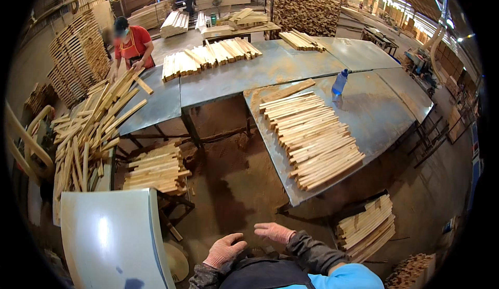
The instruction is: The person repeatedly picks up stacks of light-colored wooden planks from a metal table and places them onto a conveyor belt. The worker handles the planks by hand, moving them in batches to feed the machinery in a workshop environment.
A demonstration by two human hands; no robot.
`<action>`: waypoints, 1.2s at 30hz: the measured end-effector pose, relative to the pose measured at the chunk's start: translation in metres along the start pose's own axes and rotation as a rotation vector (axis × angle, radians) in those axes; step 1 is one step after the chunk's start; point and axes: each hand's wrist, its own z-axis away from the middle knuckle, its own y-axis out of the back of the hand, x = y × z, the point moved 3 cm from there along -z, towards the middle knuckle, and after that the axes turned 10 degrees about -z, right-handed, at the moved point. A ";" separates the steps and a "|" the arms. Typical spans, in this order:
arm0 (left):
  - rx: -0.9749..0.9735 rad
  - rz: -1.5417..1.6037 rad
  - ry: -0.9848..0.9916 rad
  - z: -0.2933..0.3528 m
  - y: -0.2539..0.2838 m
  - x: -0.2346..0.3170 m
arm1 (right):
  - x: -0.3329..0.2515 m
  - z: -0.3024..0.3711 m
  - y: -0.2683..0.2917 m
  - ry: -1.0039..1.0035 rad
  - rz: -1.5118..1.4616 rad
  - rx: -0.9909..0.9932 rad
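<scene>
My left hand (225, 250), in a pinkish work glove, hangs in front of my body with its thumb apart from slightly bent fingers; nothing shows in it. Close by to its right, my right hand (274, 232), gloved the same way, has its fingers stretched out toward the left and is also bare of any object. Neither hand touches anything. Nearest ahead on the right is a row of pale wooden strips (314, 141) laid side by side on a metal-topped table (382, 102). Another stack of strips (366, 226) lies lower, to the right of my right hand.
A pale machine cover (106, 237) stands at the lower left. Beyond it are stacked strips (156, 169) and a jumbled heap of strips (86, 149). A person in red (136, 45) handles wood at the far left. A blue bottle (339, 84) stands on the table.
</scene>
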 end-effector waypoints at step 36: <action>0.305 0.268 0.306 -0.881 0.512 0.018 | -0.650 -0.816 0.332 0.174 0.418 0.280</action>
